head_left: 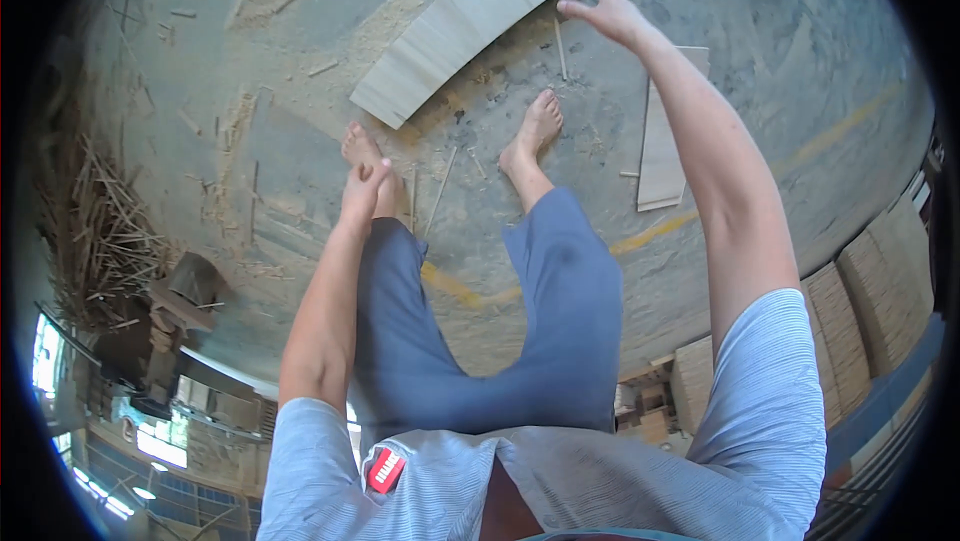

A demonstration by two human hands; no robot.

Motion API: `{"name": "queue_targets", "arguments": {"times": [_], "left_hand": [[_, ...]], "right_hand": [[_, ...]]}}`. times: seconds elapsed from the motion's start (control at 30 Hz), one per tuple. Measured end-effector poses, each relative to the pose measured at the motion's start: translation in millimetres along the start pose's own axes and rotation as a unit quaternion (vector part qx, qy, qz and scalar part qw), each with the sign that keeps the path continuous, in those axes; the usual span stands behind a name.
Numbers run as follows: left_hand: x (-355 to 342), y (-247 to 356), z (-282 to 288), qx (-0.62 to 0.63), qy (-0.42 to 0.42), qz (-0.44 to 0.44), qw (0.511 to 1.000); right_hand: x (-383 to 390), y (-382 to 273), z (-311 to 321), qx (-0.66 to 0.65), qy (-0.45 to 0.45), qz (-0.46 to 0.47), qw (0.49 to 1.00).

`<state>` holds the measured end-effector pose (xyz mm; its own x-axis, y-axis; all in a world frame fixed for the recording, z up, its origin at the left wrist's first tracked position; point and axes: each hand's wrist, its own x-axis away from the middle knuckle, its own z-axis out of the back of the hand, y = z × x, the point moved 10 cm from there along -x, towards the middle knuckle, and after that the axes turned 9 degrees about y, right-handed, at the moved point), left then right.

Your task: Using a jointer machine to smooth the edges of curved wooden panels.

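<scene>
A long row of pale wooden slats point(470, 31), set side by side into a band, lies slanting across the floor in front of my feet. My right hand point(608, 13) reaches out beside its far right end, thumb and fingers apart and nothing in them. A small gap shows between the thumb and the wood. Over my left foot point(358, 144) hangs my left hand point(366, 184), holding nothing visible. It is foreshortened; its thumb and fingers look loosely apart.
A pale flat board point(664, 156) lies under my right forearm's line. Thin sticks point(443, 189) and sawdust litter the concrete floor. Scrap strips point(105, 231) are heaped at the left, near a machine point(185, 291). Stacked wood point(850, 291) stands at the lower right.
</scene>
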<state>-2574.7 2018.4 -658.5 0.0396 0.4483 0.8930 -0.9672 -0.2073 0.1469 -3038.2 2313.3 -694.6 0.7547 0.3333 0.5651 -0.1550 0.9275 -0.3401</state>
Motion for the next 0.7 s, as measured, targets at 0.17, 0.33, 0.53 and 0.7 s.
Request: {"name": "queue_targets", "arguments": {"times": [0.17, 0.33, 0.53, 0.7], "left_hand": [[-142.5, -10.0, -12.8, 0.051, 0.077, -0.057, 0.994], [-201.6, -20.0, -47.6, 0.141, 0.085, 0.043, 0.985], [-197.7, -23.3, -53.1, 0.158, 0.115, 0.066, 0.979], [-194.0, -16.3, -62.6, 0.260, 0.064, 0.051, 0.962]], "right_hand": [[-89.0, -26.2, -17.7, -0.047, 0.063, 0.026, 0.997], [-120.1, -8.8, -51.2, -0.098, -0.003, -0.081, 0.992], [-124.4, -11.1, -74.1, -0.209, -0.075, -0.086, 0.971], [-133.8, 28.4, -83.3, -0.162, -0.094, -0.080, 0.979]]}}
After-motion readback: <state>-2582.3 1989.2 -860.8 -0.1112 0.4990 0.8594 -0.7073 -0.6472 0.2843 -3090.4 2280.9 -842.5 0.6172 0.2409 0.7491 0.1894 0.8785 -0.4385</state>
